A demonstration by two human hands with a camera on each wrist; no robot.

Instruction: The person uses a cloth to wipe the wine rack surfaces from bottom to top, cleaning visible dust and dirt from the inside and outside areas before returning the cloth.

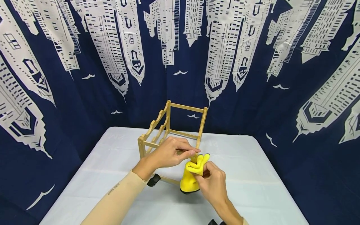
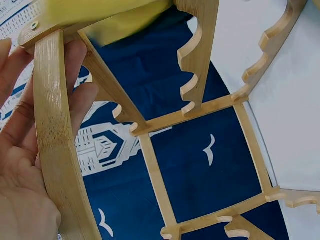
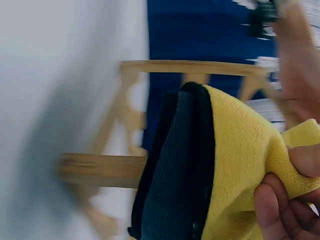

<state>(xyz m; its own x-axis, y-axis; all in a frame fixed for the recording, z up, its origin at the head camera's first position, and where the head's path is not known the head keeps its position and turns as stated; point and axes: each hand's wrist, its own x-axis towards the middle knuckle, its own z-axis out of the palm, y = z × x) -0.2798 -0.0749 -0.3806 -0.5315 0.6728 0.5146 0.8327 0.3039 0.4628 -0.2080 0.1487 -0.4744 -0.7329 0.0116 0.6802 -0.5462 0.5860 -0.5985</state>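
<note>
Wooden rack (image 1: 152,144) sits on bench (image 1: 112,159), left hand (image 1: 170,152) has fingers curled round its near right corner, yellow cloth (image 1: 190,181) hangs at that corner, right hand (image 1: 214,184) pinches it, fingers closed.

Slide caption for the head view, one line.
Left hand grips a wooden rack while the right hand pinches a yellow cloth at its near right corner.
</note>
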